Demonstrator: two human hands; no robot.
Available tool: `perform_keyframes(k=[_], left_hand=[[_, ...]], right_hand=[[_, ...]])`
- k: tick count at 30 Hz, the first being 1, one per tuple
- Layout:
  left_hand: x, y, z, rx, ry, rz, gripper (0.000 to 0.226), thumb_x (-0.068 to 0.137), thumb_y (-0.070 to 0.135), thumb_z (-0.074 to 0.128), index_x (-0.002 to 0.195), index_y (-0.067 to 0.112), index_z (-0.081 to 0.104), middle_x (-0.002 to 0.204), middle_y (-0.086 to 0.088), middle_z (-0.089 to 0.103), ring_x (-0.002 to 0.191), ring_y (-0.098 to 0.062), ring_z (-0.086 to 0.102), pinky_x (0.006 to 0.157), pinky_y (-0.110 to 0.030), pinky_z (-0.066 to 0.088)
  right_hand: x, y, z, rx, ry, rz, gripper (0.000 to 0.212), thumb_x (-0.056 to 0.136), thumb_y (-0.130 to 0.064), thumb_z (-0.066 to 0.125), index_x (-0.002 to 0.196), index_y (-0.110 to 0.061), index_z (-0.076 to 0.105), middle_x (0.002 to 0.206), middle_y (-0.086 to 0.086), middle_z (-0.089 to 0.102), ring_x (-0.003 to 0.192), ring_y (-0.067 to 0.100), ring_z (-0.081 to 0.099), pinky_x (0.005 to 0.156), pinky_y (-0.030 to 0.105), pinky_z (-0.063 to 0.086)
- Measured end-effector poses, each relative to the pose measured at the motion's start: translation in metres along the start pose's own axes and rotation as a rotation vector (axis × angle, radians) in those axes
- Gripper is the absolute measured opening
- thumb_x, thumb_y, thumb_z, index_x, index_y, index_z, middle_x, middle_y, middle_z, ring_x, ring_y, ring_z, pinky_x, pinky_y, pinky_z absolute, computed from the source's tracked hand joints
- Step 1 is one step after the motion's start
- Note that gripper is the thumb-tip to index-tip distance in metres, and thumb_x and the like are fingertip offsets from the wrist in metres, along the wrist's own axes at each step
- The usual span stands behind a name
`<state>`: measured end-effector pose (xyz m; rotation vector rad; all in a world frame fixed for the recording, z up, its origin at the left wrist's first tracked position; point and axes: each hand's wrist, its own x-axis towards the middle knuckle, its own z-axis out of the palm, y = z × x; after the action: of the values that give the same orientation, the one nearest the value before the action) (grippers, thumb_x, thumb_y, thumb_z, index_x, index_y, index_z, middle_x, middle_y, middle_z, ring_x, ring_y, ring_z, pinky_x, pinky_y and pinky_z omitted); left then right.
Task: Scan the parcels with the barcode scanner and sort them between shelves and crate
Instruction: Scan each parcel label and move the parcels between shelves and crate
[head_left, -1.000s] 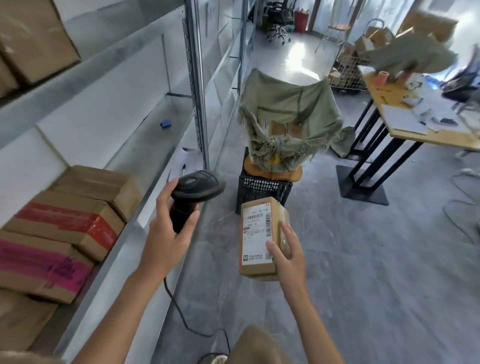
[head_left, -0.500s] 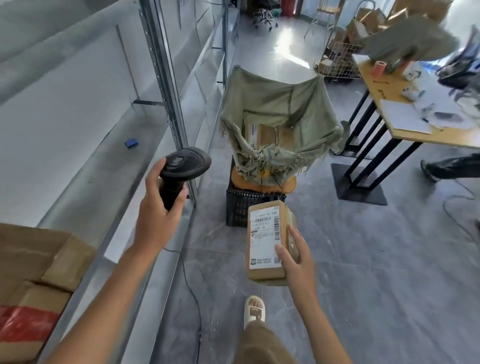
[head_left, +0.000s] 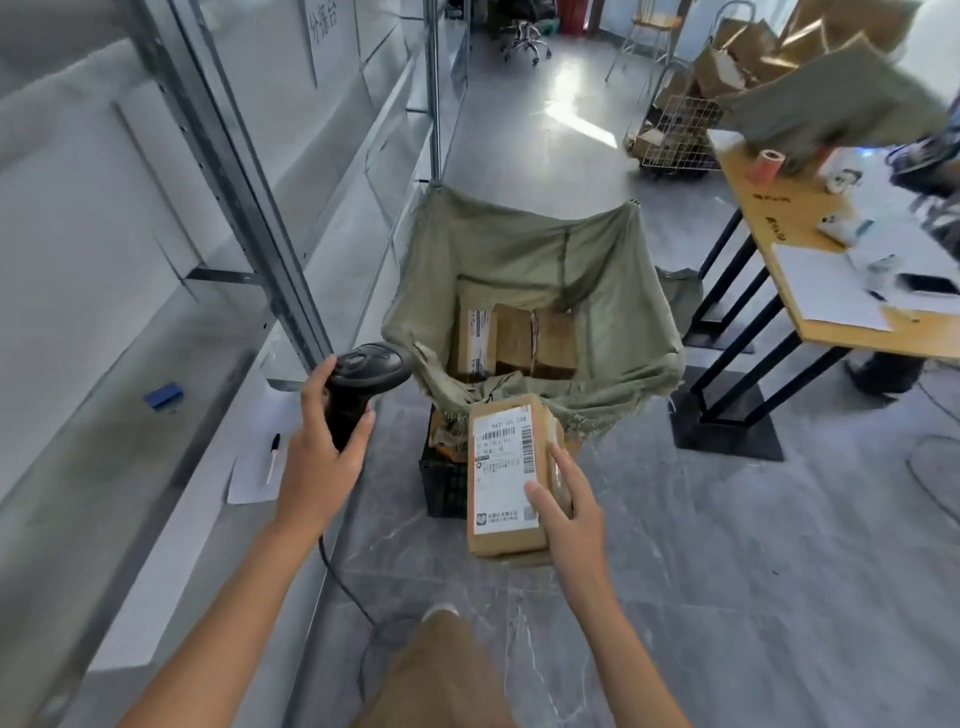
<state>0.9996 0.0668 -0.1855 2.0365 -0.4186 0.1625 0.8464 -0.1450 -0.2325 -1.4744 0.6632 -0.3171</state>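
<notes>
Two hands up in front of us: our left hand (head_left: 317, 462) wraps its fingers round the grip of the black scanner (head_left: 363, 384), head pointing right, while our right hand (head_left: 569, 506) pinches a brown parcel (head_left: 506, 473) along its right edge, thumb on the white label, which faces up. We hold the parcel over the floor just in front of the black crate (head_left: 444, 486), where a green sack (head_left: 545, 291) hangs open with more boxes (head_left: 514, 338) inside, and the grey shelf (head_left: 171, 431) runs along our left with a pen (head_left: 272, 457) on paper.
</notes>
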Motion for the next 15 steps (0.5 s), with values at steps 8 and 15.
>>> perform_keyframes(k=[8, 15], left_hand=[[0.107, -0.015, 0.068, -0.105, -0.063, 0.043, 0.072, 0.094, 0.028, 0.061, 0.135, 0.07, 0.019, 0.134, -0.008, 0.058, 0.102, -0.035, 0.068, 0.082, -0.05, 0.06], [0.201, -0.026, 0.114, -0.163, -0.139, -0.001, 0.066, 0.092, 0.039, 0.059, 0.14, 0.063, 0.02, 0.136, -0.014, 0.059, 0.099, -0.042, 0.068, 0.081, -0.056, 0.06]], right_hand=[[0.126, -0.017, 0.022, 0.066, 0.079, 0.069, 0.056, 0.067, -0.055, 0.072, 0.121, -0.06, 0.059, 0.143, -0.006, 0.056, 0.127, 0.017, 0.057, 0.1, 0.048, 0.053], [0.234, -0.034, 0.036, 0.076, 0.11, 0.126, 0.056, 0.07, -0.051, 0.073, 0.123, -0.056, 0.059, 0.141, -0.002, 0.058, 0.127, 0.02, 0.059, 0.1, 0.049, 0.053]])
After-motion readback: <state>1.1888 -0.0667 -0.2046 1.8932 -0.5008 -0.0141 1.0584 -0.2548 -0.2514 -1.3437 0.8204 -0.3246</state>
